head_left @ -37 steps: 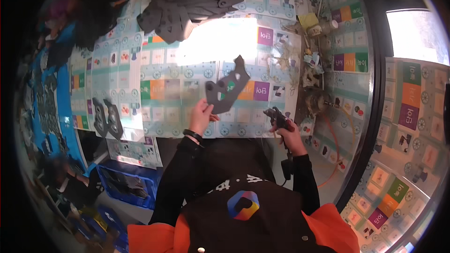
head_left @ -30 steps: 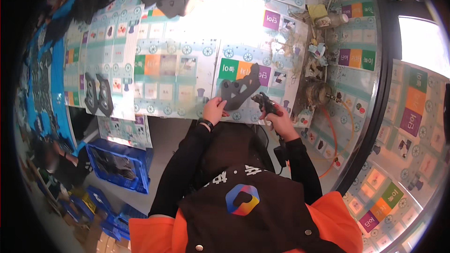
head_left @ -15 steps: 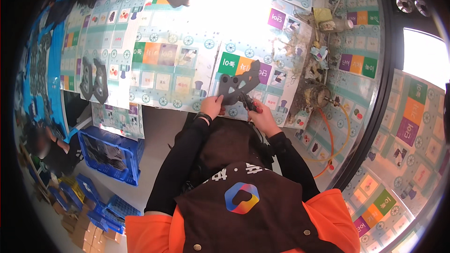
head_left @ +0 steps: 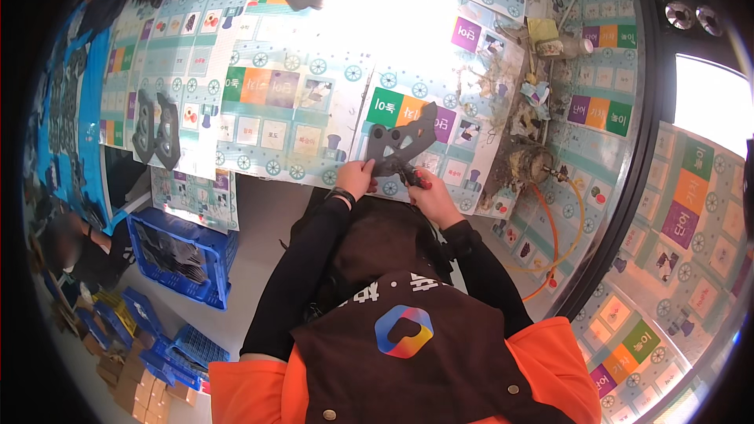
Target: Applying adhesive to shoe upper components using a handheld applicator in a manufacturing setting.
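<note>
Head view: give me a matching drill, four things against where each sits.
Things:
1. flat dark grey part
2. blue crate
3. orange hose
4. pair of dark flat pieces

Places:
A. on the floor, lower left of the table
B. looping off the table's right side
C. at the table's near edge, held by the left hand
D. lying on the table's left part

Pairs: 1-C, 2-A, 3-B, 4-D
</note>
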Demonstrator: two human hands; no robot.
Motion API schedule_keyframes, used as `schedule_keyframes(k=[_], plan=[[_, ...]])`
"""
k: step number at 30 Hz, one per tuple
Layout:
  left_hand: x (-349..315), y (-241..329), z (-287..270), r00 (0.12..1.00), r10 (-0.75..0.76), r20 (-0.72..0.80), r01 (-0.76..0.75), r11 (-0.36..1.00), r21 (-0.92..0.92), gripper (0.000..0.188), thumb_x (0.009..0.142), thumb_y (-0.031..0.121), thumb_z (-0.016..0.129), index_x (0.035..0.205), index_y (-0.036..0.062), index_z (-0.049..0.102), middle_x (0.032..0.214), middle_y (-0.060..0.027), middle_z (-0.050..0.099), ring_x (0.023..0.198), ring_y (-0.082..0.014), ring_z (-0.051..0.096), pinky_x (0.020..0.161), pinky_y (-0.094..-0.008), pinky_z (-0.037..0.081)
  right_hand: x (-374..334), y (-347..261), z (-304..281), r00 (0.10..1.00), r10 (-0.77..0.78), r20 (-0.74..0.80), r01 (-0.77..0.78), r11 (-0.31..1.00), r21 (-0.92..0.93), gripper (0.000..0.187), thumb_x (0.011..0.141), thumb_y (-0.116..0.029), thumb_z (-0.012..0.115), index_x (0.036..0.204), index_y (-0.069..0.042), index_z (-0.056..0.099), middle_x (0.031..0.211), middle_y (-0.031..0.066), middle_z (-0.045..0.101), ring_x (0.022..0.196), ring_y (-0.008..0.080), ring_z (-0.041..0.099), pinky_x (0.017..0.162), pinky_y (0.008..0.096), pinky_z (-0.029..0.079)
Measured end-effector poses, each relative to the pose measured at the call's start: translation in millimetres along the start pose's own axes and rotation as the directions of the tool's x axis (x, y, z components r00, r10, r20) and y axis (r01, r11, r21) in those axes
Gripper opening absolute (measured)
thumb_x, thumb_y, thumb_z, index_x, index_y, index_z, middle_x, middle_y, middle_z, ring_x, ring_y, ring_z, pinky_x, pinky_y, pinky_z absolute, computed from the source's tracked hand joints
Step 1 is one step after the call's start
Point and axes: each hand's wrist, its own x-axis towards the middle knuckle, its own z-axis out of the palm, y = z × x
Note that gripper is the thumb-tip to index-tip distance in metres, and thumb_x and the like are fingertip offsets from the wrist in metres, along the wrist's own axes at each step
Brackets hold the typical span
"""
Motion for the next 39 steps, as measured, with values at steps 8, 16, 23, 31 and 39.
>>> schedule_keyframes(k=[8,16,23,31,39], plan=[[1.8,-2.3,-1.0,1.0,0.011,0.001,-0.011,1.0,0.013,0.045,0.104,0.031,0.051,0.098,-0.0104,0.066,0.075,-0.0171,0.072,0.062,-0.0258,0.073,0.055,-0.0336,0.059,0.6,3.7,-13.2,0.998,0.055,-0.042,-0.053,0.998,0.033,0.019,0.079,-0.005,0.057,0.098,0.0,0.059,0.068,0.0107,0.06,0.063,0.0197,0.062,0.061,0.0342,0.049],[5.6,-5.2,-0.9,1.0,0.004,0.015,-0.004,1.0,0.017,0.043,0.104,0.03,0.051,0.1,-0.0108,0.066,0.078,-0.0183,0.072,0.062,-0.0262,0.073,0.056,-0.0335,0.059,-0.1,-2.5,-23.4,0.994,0.062,-0.087,-0.053,0.993,0.102,0.017,0.081,-0.005,0.056,0.096,0.002,0.058,0.073,0.0089,0.06,0.063,0.0162,0.058,0.06,0.0321,0.047],[5.1,-3.2,0.7,1.0,-0.003,0.014,0.003,1.0,0.003,0.043,0.104,0.03,0.052,0.099,-0.0103,0.066,0.076,-0.0179,0.072,0.061,-0.0256,0.072,0.054,-0.033,0.058,2.1,-2.9,-32.5,0.989,0.059,-0.137,-0.038,0.988,0.148,0.014,0.08,-0.005,0.055,0.092,0.001,0.058,0.073,0.0066,0.058,0.062,0.0151,0.056,0.059,0.0309,0.045],[5.5,-3.1,-0.7,1.0,-0.009,0.009,0.009,1.0,-0.013,0.043,0.103,0.03,0.053,0.098,-0.0103,0.066,0.074,-0.017,0.071,0.059,-0.0248,0.072,0.054,-0.0334,0.057,5.5,-12.2,-41.8,0.972,0.1,-0.212,-0.052,0.974,0.222,0.018,0.076,-0.004,0.055,0.094,-0.004,0.06,0.068,0.0021,0.058,0.053,0.0106,0.047,0.045,0.0262,0.032],[5.4,-3.4,-1.6,1.0,-0.014,0.003,0.014,1.0,0.002,0.043,0.103,0.03,0.053,0.097,-0.0099,0.066,0.074,-0.0166,0.071,0.059,-0.0247,0.072,0.054,-0.0329,0.057,9.7,-22.3,-52.7,0.965,0.136,-0.224,-0.085,0.971,0.224,0.015,0.078,-0.003,0.052,0.091,0.0,0.058,0.067,0.0063,0.058,0.059,0.0151,0.056,0.057,0.0287,0.044]])
